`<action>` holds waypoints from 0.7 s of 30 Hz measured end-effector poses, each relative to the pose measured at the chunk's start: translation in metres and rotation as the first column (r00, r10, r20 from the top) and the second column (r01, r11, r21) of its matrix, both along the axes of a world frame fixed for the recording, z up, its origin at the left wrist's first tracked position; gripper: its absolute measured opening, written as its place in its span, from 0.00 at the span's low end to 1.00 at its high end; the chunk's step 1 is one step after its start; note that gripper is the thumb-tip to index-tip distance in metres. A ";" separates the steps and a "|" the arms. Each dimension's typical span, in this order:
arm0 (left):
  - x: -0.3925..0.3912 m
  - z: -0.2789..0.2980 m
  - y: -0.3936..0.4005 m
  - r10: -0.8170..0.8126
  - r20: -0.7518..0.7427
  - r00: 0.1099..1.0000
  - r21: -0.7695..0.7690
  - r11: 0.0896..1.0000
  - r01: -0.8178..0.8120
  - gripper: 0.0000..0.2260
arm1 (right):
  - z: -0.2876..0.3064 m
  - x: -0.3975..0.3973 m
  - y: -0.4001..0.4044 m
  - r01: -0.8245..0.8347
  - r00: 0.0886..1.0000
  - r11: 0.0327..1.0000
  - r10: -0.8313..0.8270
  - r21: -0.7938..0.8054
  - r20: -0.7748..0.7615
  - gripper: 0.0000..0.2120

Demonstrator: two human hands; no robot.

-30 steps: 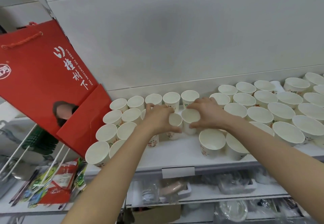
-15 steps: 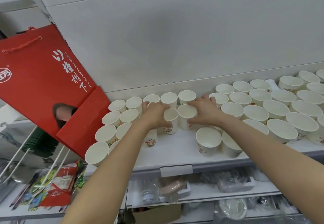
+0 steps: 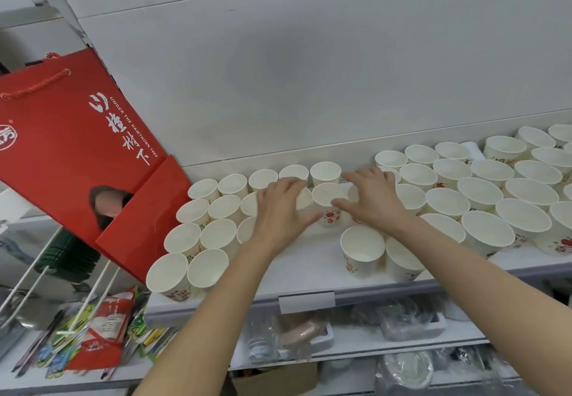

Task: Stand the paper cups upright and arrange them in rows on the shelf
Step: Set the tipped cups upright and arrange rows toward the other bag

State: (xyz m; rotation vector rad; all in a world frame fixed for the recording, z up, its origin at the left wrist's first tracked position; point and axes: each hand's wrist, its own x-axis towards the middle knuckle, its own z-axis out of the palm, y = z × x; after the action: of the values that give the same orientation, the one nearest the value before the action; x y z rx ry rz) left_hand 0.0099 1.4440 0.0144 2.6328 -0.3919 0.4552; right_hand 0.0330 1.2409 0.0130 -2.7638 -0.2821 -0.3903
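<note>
White paper cups with red print stand upright on the white shelf (image 3: 309, 259). A block of small cups (image 3: 210, 231) fills the left part in rows. My left hand (image 3: 281, 210) lies with spread fingers over a cup (image 3: 303, 199) in the second row, hiding most of it. My right hand (image 3: 371, 200) reaches in beside it, fingers stretched toward the back row, thumb touching the rim of the middle cup (image 3: 326, 196) between the two hands. Another cup is partly hidden under the right palm. Two cups (image 3: 362, 247) stand alone near the front edge.
Wider paper cups (image 3: 483, 194) crowd the right part of the shelf. A red gift bag (image 3: 71, 148) leans at the left, against the small cups. Lower shelves hold plastic-wrapped goods (image 3: 309, 333); packets (image 3: 102, 327) hang at the lower left. A white wall panel backs the shelf.
Both hands slid the two middle cups back toward the rear row, then their fingers straightened and loosened from the cups.
</note>
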 end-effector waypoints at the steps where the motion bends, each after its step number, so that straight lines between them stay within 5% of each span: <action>1: -0.011 0.001 -0.008 -0.090 -0.025 0.996 -0.076 0.993 0.088 0.32 | 0.002 -0.006 -0.007 -0.007 0.999 0.998 0.005 0.057 0.041 0.25; 4: -0.045 0.001 -0.041 -0.294 -0.211 0.932 -0.058 0.956 0.288 0.38 | 0.008 -0.026 -0.031 -0.017 0.992 0.977 -0.011 0.212 0.127 0.14; 8: -0.057 -0.014 -0.061 -0.310 -0.288 0.906 0.076 0.936 0.344 0.40 | 0.010 -0.071 -0.065 -0.010 0.986 0.950 -0.041 0.311 0.159 0.12; 14: -0.056 -0.008 -0.040 -0.017 -0.190 0.982 0.138 0.989 0.044 0.33 | -0.014 -0.130 -0.095 -0.085 0.990 0.965 0.053 0.250 0.133 0.25; 21: -0.064 -0.010 -0.028 0.265 -0.142 0.954 0.300 0.930 -0.214 0.32 | -0.025 -0.128 -0.090 -0.161 0.986 0.986 0.163 -0.048 0.045 0.41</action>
State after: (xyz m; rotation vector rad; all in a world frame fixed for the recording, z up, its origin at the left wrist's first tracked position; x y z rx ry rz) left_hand -0.0540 1.4156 0.0044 2.9870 -0.0769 0.2454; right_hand -0.0955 1.1510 -0.0121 -2.7512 -0.5302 -0.4143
